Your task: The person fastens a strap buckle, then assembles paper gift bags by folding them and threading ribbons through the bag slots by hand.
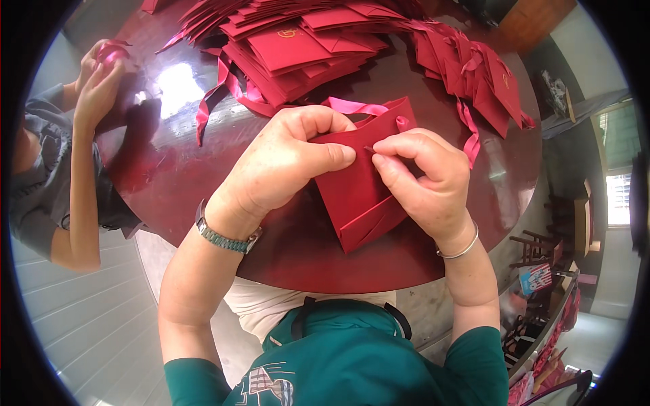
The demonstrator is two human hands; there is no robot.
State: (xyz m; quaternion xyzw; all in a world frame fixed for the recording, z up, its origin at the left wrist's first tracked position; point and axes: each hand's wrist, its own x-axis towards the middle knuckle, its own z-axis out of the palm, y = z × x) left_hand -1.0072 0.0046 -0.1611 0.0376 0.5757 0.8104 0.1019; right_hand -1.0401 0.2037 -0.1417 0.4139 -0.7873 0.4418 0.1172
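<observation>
A small red paper gift bag [355,203] stands tilted over the table in front of me. My left hand [291,152] grips its upper edge, thumb on the front face and fingers inside the mouth. A pink ribbon [359,107] loops from the bag's top, with a knot or bunch of it at the right of the front face. My right hand [426,172] is closed in a pinch close to the front face, beside my left thumb. A thin dark tip shows between its fingertips, too small to name.
On the round dark-red table [284,260], a heap of flat red bags [291,51] lies at the back. More bags with ribbons [467,71] lie at the right. Left of me, another person's hands [98,84] hold a pink ribbon. Wooden chairs [538,247] stand beyond the right edge.
</observation>
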